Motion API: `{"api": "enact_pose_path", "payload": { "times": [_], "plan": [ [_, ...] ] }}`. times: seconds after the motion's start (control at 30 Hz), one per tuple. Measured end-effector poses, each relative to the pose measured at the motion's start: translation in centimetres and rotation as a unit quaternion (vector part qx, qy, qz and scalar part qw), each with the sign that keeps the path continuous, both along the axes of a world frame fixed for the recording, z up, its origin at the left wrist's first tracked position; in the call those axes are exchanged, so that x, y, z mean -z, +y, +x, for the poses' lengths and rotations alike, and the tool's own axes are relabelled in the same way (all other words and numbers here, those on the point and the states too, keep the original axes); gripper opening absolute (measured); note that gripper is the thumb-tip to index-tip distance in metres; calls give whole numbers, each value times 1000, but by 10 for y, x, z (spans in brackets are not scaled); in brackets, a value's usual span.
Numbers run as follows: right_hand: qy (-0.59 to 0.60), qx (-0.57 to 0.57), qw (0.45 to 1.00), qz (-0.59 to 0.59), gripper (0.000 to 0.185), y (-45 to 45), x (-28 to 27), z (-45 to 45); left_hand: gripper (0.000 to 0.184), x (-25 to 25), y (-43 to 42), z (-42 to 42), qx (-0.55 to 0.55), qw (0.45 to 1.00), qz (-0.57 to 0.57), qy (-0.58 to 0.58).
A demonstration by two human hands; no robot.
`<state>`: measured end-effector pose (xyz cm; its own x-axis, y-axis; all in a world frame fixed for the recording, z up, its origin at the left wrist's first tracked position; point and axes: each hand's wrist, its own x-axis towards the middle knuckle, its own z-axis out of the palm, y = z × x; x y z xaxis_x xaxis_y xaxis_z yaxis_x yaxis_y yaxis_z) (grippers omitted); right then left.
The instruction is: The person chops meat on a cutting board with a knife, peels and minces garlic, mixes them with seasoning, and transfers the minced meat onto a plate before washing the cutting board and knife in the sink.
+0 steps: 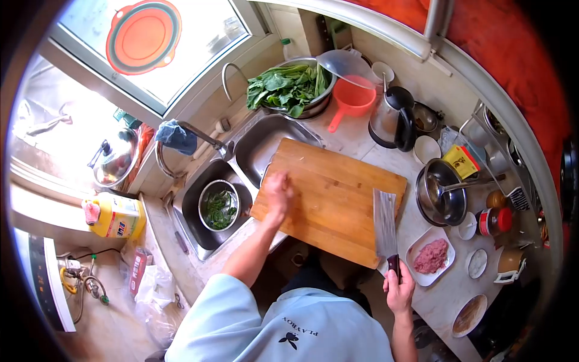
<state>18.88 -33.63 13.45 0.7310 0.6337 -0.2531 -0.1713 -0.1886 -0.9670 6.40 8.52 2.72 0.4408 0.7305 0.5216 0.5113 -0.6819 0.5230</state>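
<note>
My right hand [398, 288] is wrapped round the dark handle of a cleaver [385, 224]. The wide blade points away from me over the right edge of a wooden cutting board [338, 199]. Over the board's left part is my left hand [279, 193], its fingers curled in; whatever they may hold is hidden. Small pale specks lie on the board, which partly overhangs the sink. Beside my right hand, a white dish [411, 256] of raw minced meat [432, 256] sits on the counter.
A double sink [192, 236] on the left holds a metal bowl [203, 199] of chopped greens. Leafy greens [289, 87], a red strainer [353, 96] and a kettle [386, 120] stand behind the board. Metal bowls [425, 208] and a red-lidded jar [491, 222] are at right.
</note>
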Motion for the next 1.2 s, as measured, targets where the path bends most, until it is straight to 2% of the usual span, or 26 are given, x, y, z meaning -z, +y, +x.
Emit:
{"api": "enact_pose_path", "payload": {
  "times": [0.03,0.07,0.13,0.27,0.33,0.5,0.6,0.73,0.77,0.87,0.9,0.93,0.97,1.0,1.03,1.07,1.1,1.2],
  "plan": [
    [-13,-21,1000,-19,34,8,1,3,20,6,18,-13,-51,997,-55,16],
    [-25,-42,998,-38,34,14,2,5,24,20,36,-21,-90,995,-43,24],
    [-157,-61,982,-83,35,31,17,6,31,9,49,-23,-111,987,-110,44],
    [-336,-85,931,-115,39,68,8,10,34,-1,56,-13,-92,962,-206,151],
    [-364,-99,918,-126,41,77,11,10,32,-3,57,-7,-59,946,-262,181],
    [-403,-115,894,-159,45,84,27,7,24,-34,53,18,16,949,-199,245],
    [-416,-119,885,-173,46,86,36,5,19,-15,68,43,32,976,-96,194],
    [-459,-125,858,-196,46,88,51,1,19,18,98,74,68,955,-80,276],
    [-473,-127,850,-195,46,89,58,1,19,24,102,80,78,938,-85,326],
    [-495,-141,834,-198,48,92,72,-4,20,12,104,81,85,926,-99,355],
    [-505,-148,826,-201,48,94,74,-5,19,-25,91,83,93,912,-192,351],
    [-514,-153,818,-206,49,95,77,-5,17,-30,88,81,121,909,-320,237],
    [-523,-151,815,-200,51,95,88,-6,16,-32,86,76,148,878,-439,118],
    [-524,-146,813,-208,51,97,91,-7,15,-33,79,71,171,818,-549,-1],
    [-524,-144,811,-216,51,100,93,-7,13,-38,65,67,257,708,-643,-135],
    [-525,-143,809,-222,51,103,95,-6,12,-44,52,58,328,566,-709,-264],
    [-518,-139,815,-219,50,107,98,-5,13,-60,28,56,353,478,-730,-338],
    [-503,-145,821,-228,49,117,90,0,9,-92,-22,54,398,427,-724,-368]
  ]
}}
